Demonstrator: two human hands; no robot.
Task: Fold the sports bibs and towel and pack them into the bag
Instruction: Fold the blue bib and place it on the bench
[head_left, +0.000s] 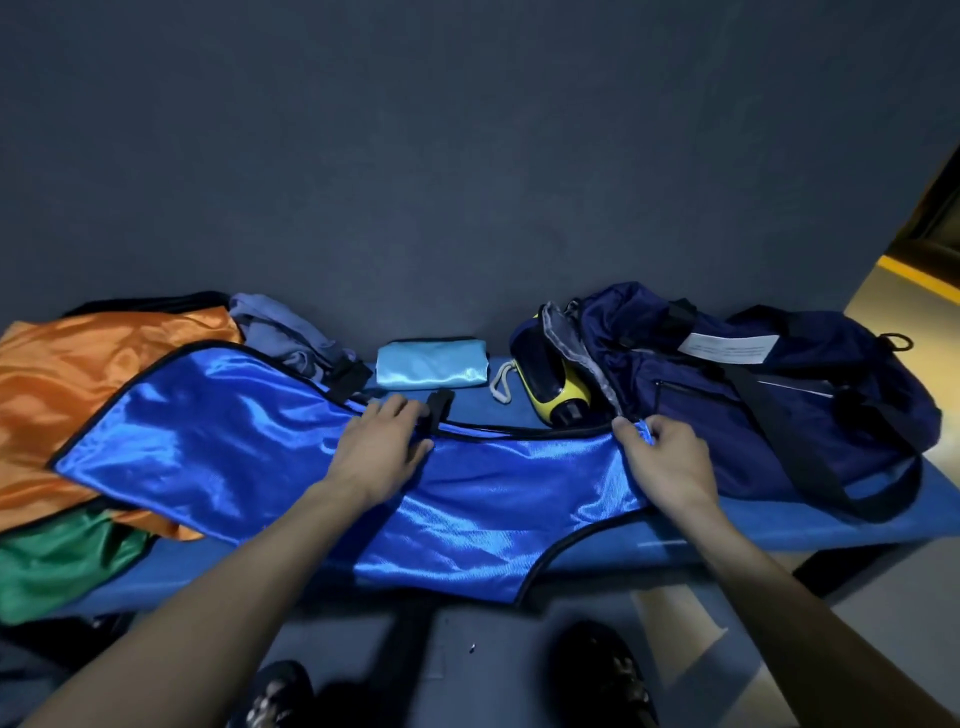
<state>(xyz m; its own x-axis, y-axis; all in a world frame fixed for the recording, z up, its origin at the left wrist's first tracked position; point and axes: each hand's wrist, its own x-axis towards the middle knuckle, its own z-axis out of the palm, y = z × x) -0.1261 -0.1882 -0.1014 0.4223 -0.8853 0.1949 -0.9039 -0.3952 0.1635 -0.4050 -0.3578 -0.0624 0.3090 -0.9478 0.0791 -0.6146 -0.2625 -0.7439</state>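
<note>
A shiny blue bib (249, 441) with black edging lies spread across the blue bench (727, 535). My left hand (384, 447) rests flat on its middle, fingers straight, near a black strap. My right hand (665, 462) pinches the bib's right corner between thumb and fingers. An orange bib (78, 374) and a green bib (57, 561) lie in a heap at the left, partly under the blue one. A grey towel (280, 327) is bunched behind them. The navy bag (769, 400) sits at the right, its mouth open towards the middle.
A folded light-blue bib (428, 364) lies against the dark wall at the back. A yellow and black device (550, 384) with a white cord sits at the bag's mouth. My shoes (602, 670) stand on the floor below the bench's front edge.
</note>
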